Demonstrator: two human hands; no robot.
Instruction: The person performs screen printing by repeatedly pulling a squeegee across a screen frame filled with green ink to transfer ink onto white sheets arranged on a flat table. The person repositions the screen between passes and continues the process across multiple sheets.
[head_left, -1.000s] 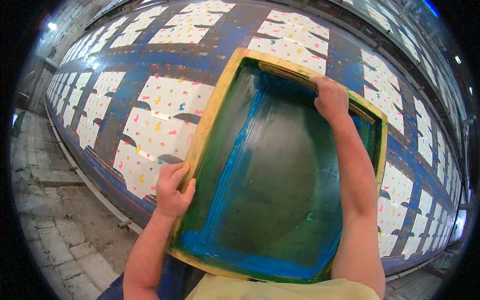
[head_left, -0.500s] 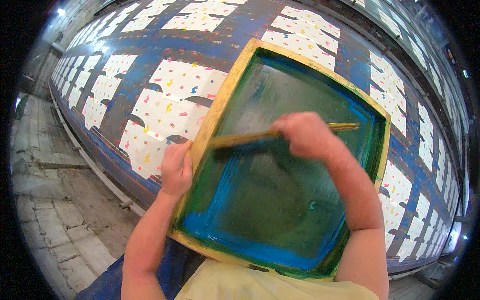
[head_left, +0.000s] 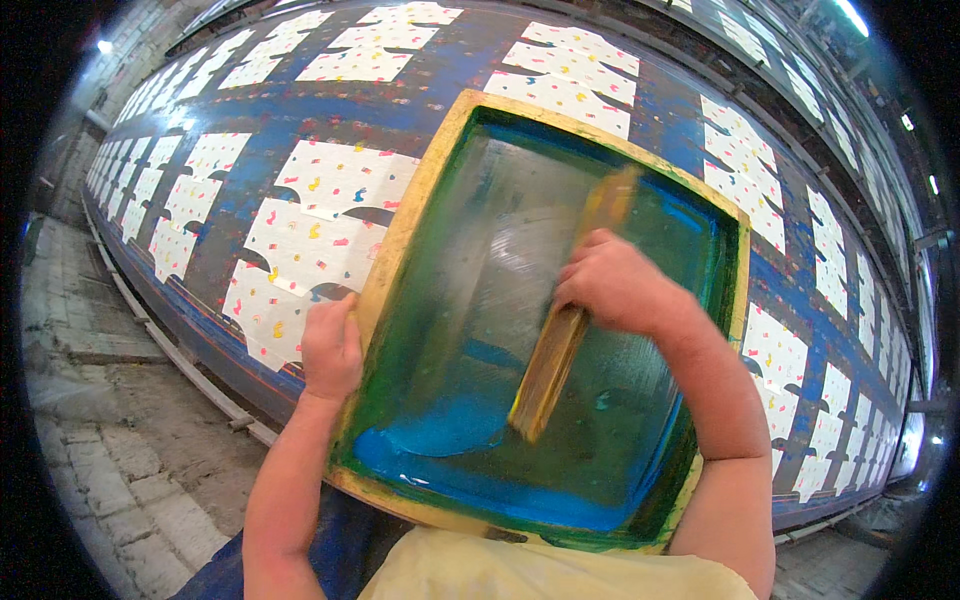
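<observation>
A wooden screen frame [head_left: 400, 230] with green mesh lies tilted before me, with blue ink [head_left: 420, 430] pooled along its lower and right edges. My left hand [head_left: 331, 345] is closed on the frame's left rim. My right hand [head_left: 615, 282] grips a long wooden squeegee [head_left: 546, 388] over the mesh, slanting from upper right to lower left, its upper part blurred by motion. Under and around the frame are white cut pieces [head_left: 315, 245] with small coloured motifs on a long dark, blue-stained table [head_left: 240, 120].
More printed pieces [head_left: 765, 370] run along the table both ways. A rail [head_left: 240, 420] follows its near edge above a worn concrete floor [head_left: 125, 470] at left. A second long table [head_left: 760, 50] with pieces runs along the upper right, and a lit lamp [head_left: 850, 14] hangs there.
The squeegee has gone from along the far rim, through a crosswise slant, to a steep lengthwise slant over the mesh. Blue ink streaked down the left side has been drawn toward the bottom.
</observation>
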